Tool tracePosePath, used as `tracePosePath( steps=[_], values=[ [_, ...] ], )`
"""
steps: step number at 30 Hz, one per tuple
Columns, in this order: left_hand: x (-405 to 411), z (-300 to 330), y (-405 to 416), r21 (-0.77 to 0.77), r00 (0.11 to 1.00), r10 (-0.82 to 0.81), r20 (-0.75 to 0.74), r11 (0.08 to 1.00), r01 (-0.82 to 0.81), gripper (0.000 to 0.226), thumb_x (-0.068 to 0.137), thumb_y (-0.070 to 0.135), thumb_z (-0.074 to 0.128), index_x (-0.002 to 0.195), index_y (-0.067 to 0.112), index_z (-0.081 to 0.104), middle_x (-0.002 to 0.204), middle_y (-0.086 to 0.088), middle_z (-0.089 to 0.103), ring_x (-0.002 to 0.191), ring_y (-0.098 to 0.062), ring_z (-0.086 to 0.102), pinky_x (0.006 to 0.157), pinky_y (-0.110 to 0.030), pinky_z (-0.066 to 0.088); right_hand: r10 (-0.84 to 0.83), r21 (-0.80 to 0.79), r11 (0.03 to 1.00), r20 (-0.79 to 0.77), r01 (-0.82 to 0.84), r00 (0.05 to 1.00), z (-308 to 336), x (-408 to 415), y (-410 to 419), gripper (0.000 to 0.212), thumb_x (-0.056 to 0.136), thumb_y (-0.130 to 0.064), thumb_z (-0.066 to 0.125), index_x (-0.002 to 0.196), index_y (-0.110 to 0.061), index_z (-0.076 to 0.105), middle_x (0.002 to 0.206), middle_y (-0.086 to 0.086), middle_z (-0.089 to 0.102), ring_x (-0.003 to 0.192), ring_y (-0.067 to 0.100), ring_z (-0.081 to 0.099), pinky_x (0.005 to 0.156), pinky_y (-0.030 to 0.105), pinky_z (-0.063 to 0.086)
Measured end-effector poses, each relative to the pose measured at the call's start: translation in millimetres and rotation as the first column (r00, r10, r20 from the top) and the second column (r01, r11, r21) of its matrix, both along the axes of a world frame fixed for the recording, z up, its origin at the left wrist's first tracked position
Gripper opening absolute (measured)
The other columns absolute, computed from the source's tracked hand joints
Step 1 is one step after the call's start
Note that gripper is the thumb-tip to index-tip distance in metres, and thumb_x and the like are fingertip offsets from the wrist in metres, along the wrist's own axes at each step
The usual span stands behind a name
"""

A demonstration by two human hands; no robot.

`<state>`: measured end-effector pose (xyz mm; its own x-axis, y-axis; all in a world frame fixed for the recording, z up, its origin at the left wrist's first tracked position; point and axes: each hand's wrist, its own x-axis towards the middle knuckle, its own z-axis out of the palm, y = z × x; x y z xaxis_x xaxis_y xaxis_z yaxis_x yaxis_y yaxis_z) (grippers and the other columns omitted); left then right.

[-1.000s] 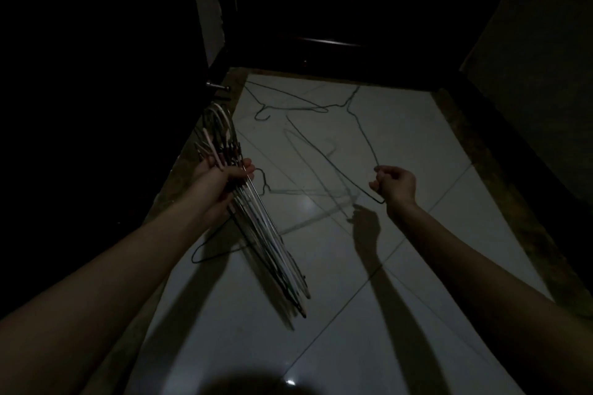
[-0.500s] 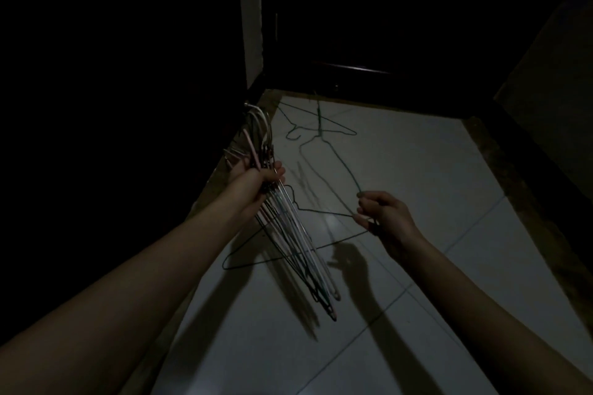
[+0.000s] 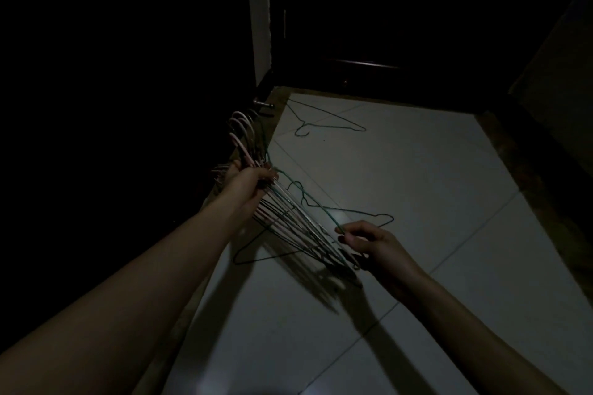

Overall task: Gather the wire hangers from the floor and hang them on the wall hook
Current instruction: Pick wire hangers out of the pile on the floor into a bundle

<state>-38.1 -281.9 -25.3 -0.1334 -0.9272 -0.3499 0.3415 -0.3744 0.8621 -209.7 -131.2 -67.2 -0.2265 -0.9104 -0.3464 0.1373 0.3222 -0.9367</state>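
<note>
Wire hangers, thin bent-metal triangles in pink, pale and dark green coatings, form a fanned bundle [image 3: 288,218] that slants down from the left hand [image 3: 247,184] toward the right hand [image 3: 372,244]; most of the gathering appears done, the hanging not yet begun. Nearest, the right hand's fingers [image 3: 348,229] are curled narrowly and pinch a slim green wire hanger [image 3: 316,205] at the bundle's lower, shoulder end, apparently laying it in with the rest. The left hand's fingers are wrapped tightly round the necks of the bundle, whose curved hooks [image 3: 240,125] stand up above the fist. Beneath the bundle a dark green wire hanger [image 3: 362,213] lies flat on the glossy pale tiled floor [image 3: 417,186], partly hidden by the held wires. Farther off, a second dark green wire hanger [image 3: 324,123] lies flat near the dark doorway, well apart from both hands. These two appear to be what is left to collect. The wires look springy, slick and prone to tangling at the hooks. No wall hook can be made out in the dim surroundings; a small metallic fitting [image 3: 263,104] shows by the pale door frame [image 3: 256,26].
</note>
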Motion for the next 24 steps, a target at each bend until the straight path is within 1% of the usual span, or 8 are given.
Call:
tracePosePath(
  steps=[4,6,9,13,16,18,21,24],
  values=[
    [2.1,-4.9,-2.0,0.015,0.999,-0.017,-0.033,1.000,0.017,0.040,0.082,-0.019,0.053,0.115,0.004,0.048,0.122,-0.019,0.059,0.103,-0.022,0.062,0.067,-0.024,0.055,0.026,-0.003,1.000,0.015,-0.026,1.000,-4.8,2.0,-3.6,0.018,0.090,-0.001,0.054,0.082,-0.011,0.067,0.100,0.004,0.066,0.093,0.018,0.059,0.070,0.023,0.045],
    [1.7,-4.9,-1.1,0.002,1.000,-0.023,-0.002,1.000,0.023,0.045,0.081,-0.015,0.058,0.121,0.003,0.050,0.109,-0.012,0.065,0.094,-0.018,0.064,0.069,-0.025,0.054,0.042,-0.013,0.999,0.017,-0.041,0.999,-8.8,1.6,-5.6,0.020,0.089,0.002,0.054,0.080,-0.010,0.066,0.098,0.001,0.068,0.093,0.016,0.061,0.077,0.023,0.051],
    [0.4,-3.7,0.2,-0.018,1.000,-0.011,0.023,1.000,0.012,0.049,0.080,-0.012,0.061,0.126,0.002,0.049,0.089,-0.002,0.064,0.080,-0.012,0.063,0.056,-0.019,0.052,0.103,-0.019,0.994,-0.014,-0.103,0.995,-14.5,-1.1,-7.4,0.019,0.089,0.001,0.055,0.083,-0.013,0.068,0.096,-0.002,0.070,0.092,0.013,0.063,0.088,0.030,0.053],
    [2.2,-6.9,-2.7,-0.001,0.999,-0.015,0.052,1.000,0.015,0.051,0.080,-0.011,0.061,0.128,0.001,0.049,0.100,-0.005,0.066,0.084,-0.013,0.063,0.054,-0.019,0.052,0.140,-0.046,0.987,-0.224,-0.154,0.964,-25.3,-15.5,-12.8,0.017,0.091,-0.014,0.056,0.104,-0.019,0.067,0.110,-0.006,0.064,0.102,0.011,0.059,0.091,0.028,0.048],
    [3.7,-10.6,-4.1,0.007,0.994,-0.030,0.110,1.000,0.029,0.049,0.083,-0.010,0.057,0.129,0.003,0.050,0.115,-0.008,0.064,0.082,-0.006,0.063,0.055,-0.020,0.044,0.092,-0.035,0.993,-0.347,-0.110,0.934,-41.8,-31.3,-30.2,0.018,0.091,-0.016,0.058,0.108,-0.018,0.064,0.107,-0.003,0.062,0.094,0.006,0.058,0.079,0.018,0.048],
    [4.6,-16.0,-6.8,0.014,0.994,-0.025,0.104,1.000,0.024,0.051,0.082,-0.011,0.056,0.130,0.003,0.049,0.112,-0.008,0.065,0.085,-0.010,0.063,0.058,-0.023,0.045,0.051,-0.011,0.998,-0.424,-0.061,0.904,-58.7,-40.5,-46.8,0.020,0.089,-0.011,0.060,0.108,-0.011,0.064,0.107,0.005,0.061,0.086,0.008,0.058,0.070,0.016,0.048],
    [3.7,-23.4,-10.8,0.024,0.995,-0.021,0.099,1.000,0.019,0.050,0.081,-0.014,0.056,0.129,0.001,0.050,0.095,-0.003,0.066,0.080,-0.010,0.064,0.060,-0.023,0.050,-0.001,-0.008,1.000,-0.507,-0.003,0.862,-84.2,-51.3,-70.7,0.022,0.085,-0.006,0.063,0.107,-0.003,0.064,0.107,0.009,0.058,0.097,0.019,0.055,0.082,0.029,0.046],
    [2.6,-27.5,-12.3,0.017,0.995,-0.033,0.097,0.999,0.032,0.047,0.082,-0.016,0.052,0.126,0.001,0.050,0.091,-0.002,0.064,0.078,-0.009,0.063,0.054,-0.017,0.054,-0.054,-0.024,0.998,-0.570,0.049,0.820,-103.2,-56.5,-89.7,0.024,0.083,-0.003,0.066,0.107,-0.001,0.065,0.109,0.010,0.055,0.100,0.017,0.051,0.084,0.028,0.047]
  ],
)
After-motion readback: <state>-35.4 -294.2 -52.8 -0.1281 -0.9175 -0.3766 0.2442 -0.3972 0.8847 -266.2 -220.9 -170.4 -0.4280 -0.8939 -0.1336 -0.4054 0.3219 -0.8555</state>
